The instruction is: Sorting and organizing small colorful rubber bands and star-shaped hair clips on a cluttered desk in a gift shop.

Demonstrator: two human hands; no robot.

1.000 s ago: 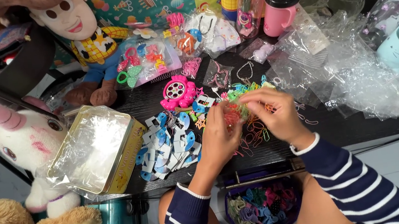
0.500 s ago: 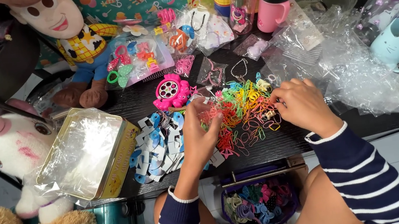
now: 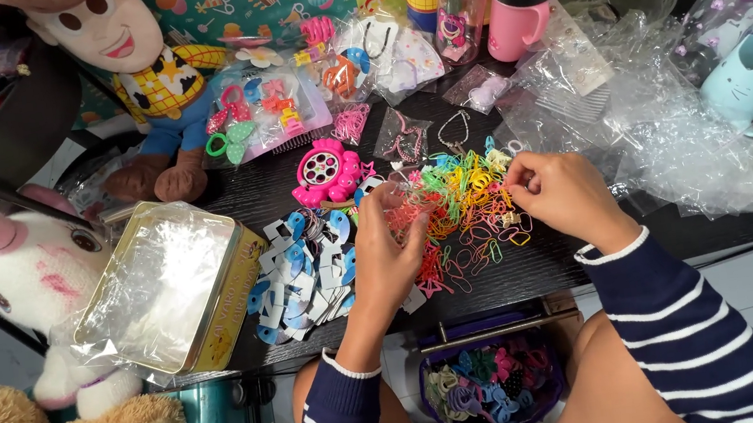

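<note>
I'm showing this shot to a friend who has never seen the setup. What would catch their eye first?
Probably the bright tangle of coloured elastic bands in the middle of the dark table, with the left hand and right hand both working in it. Next, the white unicorn plush at the left edge and the open tin lined with clear plastic beside it.

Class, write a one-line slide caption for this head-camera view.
Both hands, left hand and right hand, pick through a colourful elastic band pile on a black table.
</note>
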